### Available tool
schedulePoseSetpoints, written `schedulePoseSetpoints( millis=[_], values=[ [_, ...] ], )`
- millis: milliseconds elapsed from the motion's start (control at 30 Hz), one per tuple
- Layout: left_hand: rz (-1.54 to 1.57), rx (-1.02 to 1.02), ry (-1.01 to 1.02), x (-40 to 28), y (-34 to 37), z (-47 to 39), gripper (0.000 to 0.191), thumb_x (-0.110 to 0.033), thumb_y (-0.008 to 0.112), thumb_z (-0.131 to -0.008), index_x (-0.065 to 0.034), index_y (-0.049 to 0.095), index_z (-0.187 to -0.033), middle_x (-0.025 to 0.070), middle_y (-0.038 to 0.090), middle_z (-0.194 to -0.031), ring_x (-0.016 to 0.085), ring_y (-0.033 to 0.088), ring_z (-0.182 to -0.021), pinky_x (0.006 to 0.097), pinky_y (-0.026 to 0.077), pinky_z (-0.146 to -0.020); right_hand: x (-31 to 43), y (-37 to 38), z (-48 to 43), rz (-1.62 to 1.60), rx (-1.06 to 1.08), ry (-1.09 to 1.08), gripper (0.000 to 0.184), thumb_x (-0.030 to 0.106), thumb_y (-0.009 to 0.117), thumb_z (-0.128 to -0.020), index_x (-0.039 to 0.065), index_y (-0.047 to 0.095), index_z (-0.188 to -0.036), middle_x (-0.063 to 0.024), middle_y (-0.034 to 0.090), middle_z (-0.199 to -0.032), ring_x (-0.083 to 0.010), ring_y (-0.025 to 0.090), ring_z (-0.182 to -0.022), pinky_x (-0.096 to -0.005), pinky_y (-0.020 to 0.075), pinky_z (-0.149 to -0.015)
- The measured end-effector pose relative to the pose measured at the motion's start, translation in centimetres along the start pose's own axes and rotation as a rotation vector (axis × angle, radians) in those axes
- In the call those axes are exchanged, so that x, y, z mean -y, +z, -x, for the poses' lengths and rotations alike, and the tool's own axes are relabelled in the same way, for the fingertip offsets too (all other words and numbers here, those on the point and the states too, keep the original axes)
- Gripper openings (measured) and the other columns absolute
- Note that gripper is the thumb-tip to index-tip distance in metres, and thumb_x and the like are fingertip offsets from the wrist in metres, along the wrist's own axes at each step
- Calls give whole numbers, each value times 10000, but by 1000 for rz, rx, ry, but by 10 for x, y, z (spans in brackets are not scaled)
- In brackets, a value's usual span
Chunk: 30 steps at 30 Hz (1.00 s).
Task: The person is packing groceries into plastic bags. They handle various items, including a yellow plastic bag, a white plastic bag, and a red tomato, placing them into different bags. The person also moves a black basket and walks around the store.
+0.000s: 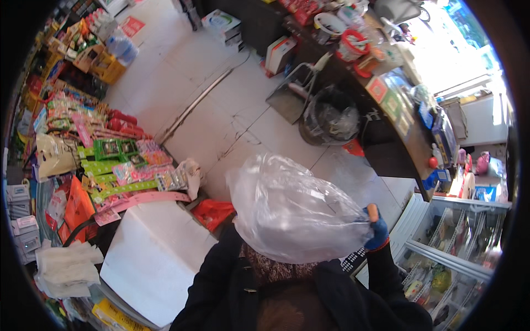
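A large clear plastic bag [290, 207], puffed out and wrinkled, hangs in front of my chest above the tiled floor. My right hand [377, 227], in a blue glove with a bare fingertip showing, grips the gathered right end of the bag. On the other side, the dark sleeve of my left arm [221, 252] runs up to the bag's left edge. My left hand is hidden there, so its hold does not show. Beyond the bag, a bin [331, 120] with a black liner stands on the floor beside a dustpan [290, 99].
Packaged snacks [116, 149] crowd the left side near a white chest lid [161, 256]. A red plastic bag [213, 213] lies beside it. A long dark counter [393, 103] curves along the right. Lower right is a glass-topped freezer [451, 244] with sorted goods.
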<state>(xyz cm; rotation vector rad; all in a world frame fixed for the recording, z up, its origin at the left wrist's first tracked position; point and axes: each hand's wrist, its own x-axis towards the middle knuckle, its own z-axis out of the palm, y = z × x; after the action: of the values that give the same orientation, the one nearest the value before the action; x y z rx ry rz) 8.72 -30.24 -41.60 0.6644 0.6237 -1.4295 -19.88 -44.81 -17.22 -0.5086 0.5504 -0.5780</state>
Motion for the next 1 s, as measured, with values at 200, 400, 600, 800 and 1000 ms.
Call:
schedulePoseSetpoints(
  millis=[200, 400, 600, 800, 1000],
  values=[
    [6, -16, -138, 53, 62, -13, 429, -334, 546, -898, -82, 484, -1240, 120, 565, -1175, 309, 590, -967, 470, 477, -884, 69, -53, 75, -414, 65, -349, 209, 353, 512, -948, 177, 483, -840, 22, 508, -677, -91, 488, -579, -267, 404, -519],
    [-214, 366, 80, 39, 156, 60, 464, -398, 440, -926, -68, 483, -1248, 195, 607, -1043, 340, 605, -963, 470, 498, -846, 111, -267, 133, 180, -708, -576, 371, 321, 551, -917, 130, 528, -1234, -44, 581, -1185, -191, 549, -1084, -378, 421, -928],
    [-48, 555, 72, 75, 204, 140, 458, -402, 438, -928, -79, 495, -1247, 126, 604, -1068, 291, 616, -880, 456, 506, -804, 104, -118, 84, 618, -576, -664, 429, 351, 407, -987, 124, 448, -1348, -28, 445, -1386, -174, 386, -1291, -387, 263, -1068],
    [-338, 490, 239, 141, 222, 164, 440, -370, 459, -925, -53, 531, -1222, 76, 634, -1049, 223, 625, -839, 406, 517, -693, 73, -107, 7, 1205, -200, -677, 484, 100, 756, -749, 30, 531, -1171, -96, 561, -1123, -204, 537, -1017, -319, 424, -897],
    [-826, 277, 715, 145, 275, 216, 327, -225, 521, -918, 19, 549, -1133, 15, 508, -638, 107, 495, -472, 257, 518, -547, 130, -47, 55, 1578, -140, -1432, 273, 10, 658, -741, 108, 634, -995, -74, 554, -804, -220, 526, -700, -325, 431, -614]
  ],
)
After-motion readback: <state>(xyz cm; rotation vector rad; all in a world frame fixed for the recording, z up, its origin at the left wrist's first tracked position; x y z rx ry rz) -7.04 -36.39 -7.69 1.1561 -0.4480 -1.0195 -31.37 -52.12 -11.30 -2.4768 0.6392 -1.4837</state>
